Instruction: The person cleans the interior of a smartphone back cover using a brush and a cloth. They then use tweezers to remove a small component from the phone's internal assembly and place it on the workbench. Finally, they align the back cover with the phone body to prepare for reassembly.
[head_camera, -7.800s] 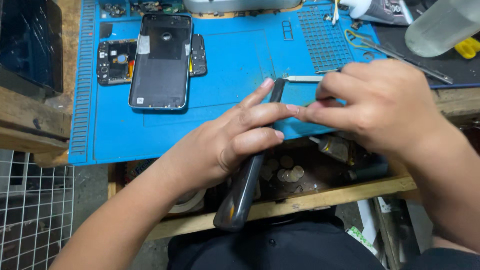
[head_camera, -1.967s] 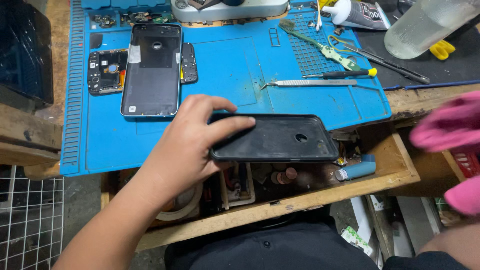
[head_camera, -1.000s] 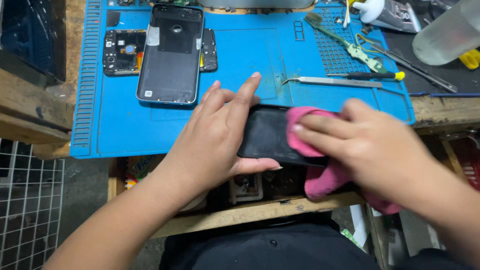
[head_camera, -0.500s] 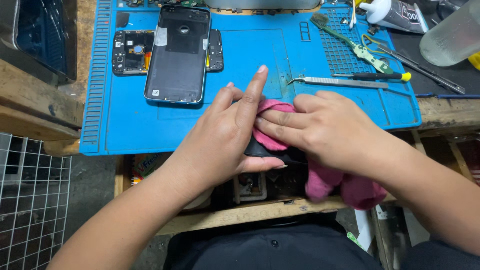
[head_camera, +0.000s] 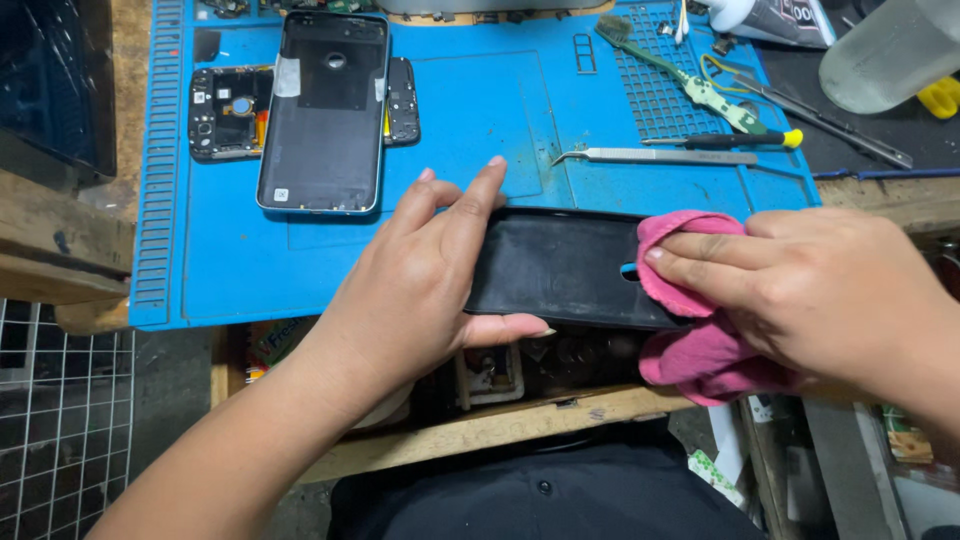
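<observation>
My left hand grips the left end of a black phone case, held flat over the front edge of the blue work mat. A pink cloth is bunched in my right hand, whose fingers press it onto the case's right end, next to the camera cut-out. Part of the case is hidden under both hands.
A phone with its back open lies on the mat over a circuit board. Tweezers, a small screwdriver and a clear bottle sit at the back right. An open wooden drawer of parts is below.
My right hand and the pink cloth have slid from the middle of the case to its right end, uncovering the case's black surface. My left hand keeps its grip.
</observation>
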